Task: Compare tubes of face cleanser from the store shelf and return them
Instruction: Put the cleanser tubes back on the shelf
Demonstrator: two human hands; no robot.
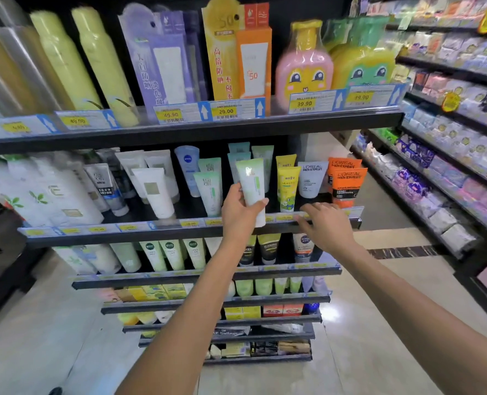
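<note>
One pale green tube (252,189) sits squeezed in the left hand (238,208) near the middle of the frame, lifted off the shelf (162,233) to look at, while the right hand (326,225), fingers spread, holds nothing.

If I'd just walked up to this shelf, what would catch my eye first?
Probably the pale green cleanser tube held up by the left hand in front of the middle shelf, with the empty right hand open beside it. Above sit two cartoon-faced bottles, one pink, one green.
</note>
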